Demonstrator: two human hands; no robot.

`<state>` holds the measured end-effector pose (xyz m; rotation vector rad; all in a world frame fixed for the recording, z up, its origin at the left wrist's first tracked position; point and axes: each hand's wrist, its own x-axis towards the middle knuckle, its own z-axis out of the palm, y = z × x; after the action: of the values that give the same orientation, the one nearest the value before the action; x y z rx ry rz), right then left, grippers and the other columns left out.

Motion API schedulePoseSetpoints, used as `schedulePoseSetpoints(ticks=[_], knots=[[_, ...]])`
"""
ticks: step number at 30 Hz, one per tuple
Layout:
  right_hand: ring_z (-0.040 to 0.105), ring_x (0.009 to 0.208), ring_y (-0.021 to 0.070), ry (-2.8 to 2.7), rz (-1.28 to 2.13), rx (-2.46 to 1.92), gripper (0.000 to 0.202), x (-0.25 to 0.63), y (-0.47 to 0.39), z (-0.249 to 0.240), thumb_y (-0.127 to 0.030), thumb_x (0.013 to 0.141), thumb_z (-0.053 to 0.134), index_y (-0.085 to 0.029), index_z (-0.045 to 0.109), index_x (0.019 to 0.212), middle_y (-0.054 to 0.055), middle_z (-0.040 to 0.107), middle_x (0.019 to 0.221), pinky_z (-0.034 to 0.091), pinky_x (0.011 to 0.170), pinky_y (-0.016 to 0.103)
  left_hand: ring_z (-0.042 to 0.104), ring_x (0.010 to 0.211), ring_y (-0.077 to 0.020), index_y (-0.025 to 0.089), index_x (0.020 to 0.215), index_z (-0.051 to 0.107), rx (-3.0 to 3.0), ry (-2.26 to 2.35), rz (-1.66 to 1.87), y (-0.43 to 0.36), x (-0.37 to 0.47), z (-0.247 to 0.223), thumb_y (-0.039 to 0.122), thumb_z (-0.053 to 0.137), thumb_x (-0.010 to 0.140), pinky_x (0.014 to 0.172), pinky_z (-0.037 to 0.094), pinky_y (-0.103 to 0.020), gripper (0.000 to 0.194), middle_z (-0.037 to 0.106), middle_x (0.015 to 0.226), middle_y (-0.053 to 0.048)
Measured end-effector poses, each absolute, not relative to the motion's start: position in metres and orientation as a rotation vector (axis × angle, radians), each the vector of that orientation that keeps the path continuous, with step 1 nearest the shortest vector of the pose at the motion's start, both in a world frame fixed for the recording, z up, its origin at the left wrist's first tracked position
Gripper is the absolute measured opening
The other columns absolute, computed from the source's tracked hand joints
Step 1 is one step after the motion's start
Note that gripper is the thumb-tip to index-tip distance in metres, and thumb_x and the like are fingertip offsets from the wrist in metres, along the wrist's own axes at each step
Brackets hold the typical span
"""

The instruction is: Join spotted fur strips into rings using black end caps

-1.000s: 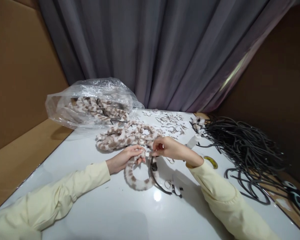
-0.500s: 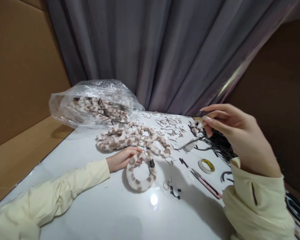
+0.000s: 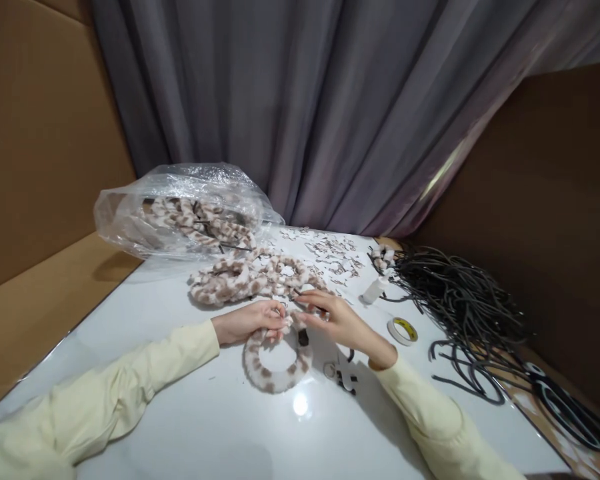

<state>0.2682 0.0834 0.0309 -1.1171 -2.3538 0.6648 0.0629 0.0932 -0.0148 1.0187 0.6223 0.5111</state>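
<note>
A fluffy white ring with brown spots (image 3: 275, 381) lies on the white table, with a short black piece (image 3: 304, 338) at its upper right. My left hand (image 3: 253, 320) pinches the ring's top, fingers closed on the plush. Close beside it, my right hand (image 3: 337, 323) is at the upper right of the ring, fingers bent together around a thin dark strip (image 3: 297, 292); its exact kind is too small to tell. More spotted plush rings (image 3: 225, 280) lie just behind both hands. A small metal ring with black and white bits (image 3: 341, 375) is right of the ring.
Behind stands a clear plastic bag (image 3: 125, 213) of plush rings. Scattered small pieces (image 3: 335, 253) cover the table's back. To the right are a white bottle (image 3: 375, 291), a tape roll (image 3: 403, 331), a heap of black cords (image 3: 455, 300) and black-handled scissors (image 3: 567, 413).
My right hand has come down and left from raised at the right to beside my left hand. My left hand stays on the ring. The pink snips are now hidden by my right arm.
</note>
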Motion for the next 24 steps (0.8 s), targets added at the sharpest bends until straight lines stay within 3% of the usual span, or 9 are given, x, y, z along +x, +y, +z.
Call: schedulePoseSetpoints(ticks=[10, 12, 17, 24], knots=[[0.062, 0.086, 0.0191, -2.132, 0.934, -1.145, 0.021, 0.268, 0.075, 0.014, -0.031, 0.081, 0.059, -0.018, 0.07, 0.094, 0.008, 0.068, 0.094, 0.046, 0.078, 0.03, 0.047, 0.058, -0.0089, 0.019, 0.088, 0.044, 1.364, 0.623, 0.495, 0.085, 0.063, -0.01, 0.034, 0.067, 0.072, 0.056, 0.036, -0.021, 0.032, 0.053, 0.068, 0.005], [0.061, 0.086, 0.0191, -2.096, 0.96, -1.177, 0.021, 0.268, 0.074, 0.012, -0.03, 0.08, 0.061, -0.017, 0.07, 0.093, 0.008, 0.067, 0.094, 0.046, 0.076, 0.029, 0.046, 0.062, -0.0087, 0.02, 0.086, 0.043, 1.47, 0.705, 0.579, 0.08, 0.066, -0.012, 0.031, 0.07, 0.07, 0.058, 0.036, -0.02, 0.033, 0.05, 0.071, 0.005], [0.059, 0.08, 0.0171, -2.091, 1.042, -1.143, 0.026, 0.268, 0.072, 0.004, -0.027, 0.078, 0.062, -0.018, 0.068, 0.101, 0.007, 0.066, 0.094, 0.046, 0.068, 0.026, 0.047, 0.059, -0.0096, 0.02, 0.087, 0.04, 1.574, 0.752, 0.636, 0.07, 0.072, -0.016, 0.037, 0.054, 0.083, 0.058, 0.038, -0.022, 0.022, 0.051, 0.066, 0.005], [0.059, 0.076, 0.0159, -2.052, 1.041, -1.144, 0.026, 0.267, 0.068, 0.003, -0.026, 0.073, 0.066, -0.017, 0.07, 0.098, 0.007, 0.066, 0.095, 0.047, 0.068, 0.026, 0.051, 0.059, -0.0107, 0.02, 0.09, 0.04, 1.586, 0.799, 0.638, 0.069, 0.073, -0.016, 0.042, 0.047, 0.086, 0.06, 0.042, -0.023, 0.023, 0.055, 0.067, 0.002]])
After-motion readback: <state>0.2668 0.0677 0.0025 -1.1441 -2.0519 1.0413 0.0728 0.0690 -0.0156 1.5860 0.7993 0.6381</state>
